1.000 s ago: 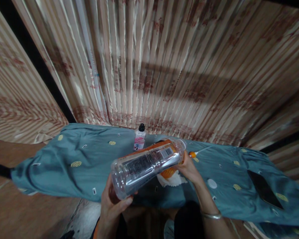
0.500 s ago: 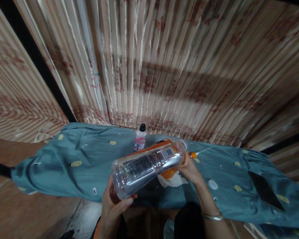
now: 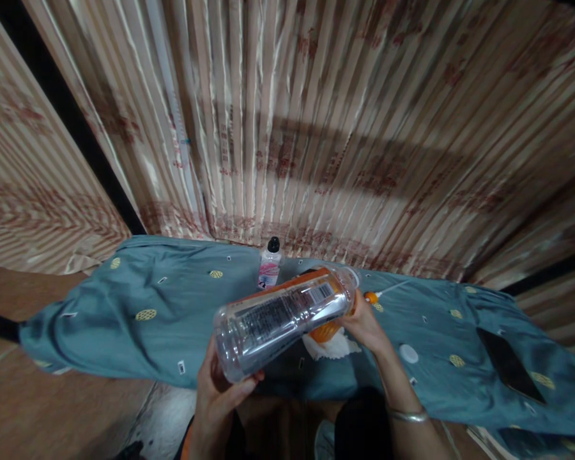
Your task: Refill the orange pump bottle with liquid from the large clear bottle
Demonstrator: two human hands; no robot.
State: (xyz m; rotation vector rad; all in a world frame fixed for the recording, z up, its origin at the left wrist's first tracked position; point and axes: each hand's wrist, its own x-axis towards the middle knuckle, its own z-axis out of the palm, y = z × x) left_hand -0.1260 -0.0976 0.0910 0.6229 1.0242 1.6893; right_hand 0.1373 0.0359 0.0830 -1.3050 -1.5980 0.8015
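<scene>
A large clear plastic bottle [image 3: 282,322] with a printed label and a barcode lies tilted across both my hands, its neck up to the right. My left hand [image 3: 223,386] is wrapped around its base, thumb along the lower side. At the neck end, my right hand [image 3: 361,319] grips it from behind and below; part of its fingers is hidden by the bottle. Under the bottle, an orange object [image 3: 324,331] rests on a crumpled white tissue [image 3: 338,347], mostly covered from sight. Whether the bottle holds liquid I cannot tell.
A small bottle with a black cap [image 3: 269,265] stands behind on the teal cloth [image 3: 96,319]. To the right lie an orange pump top with a tube [image 3: 371,298], a white round cap [image 3: 409,353] and a dark phone-like slab [image 3: 510,364]. A pleated curtain [image 3: 287,128] hangs behind.
</scene>
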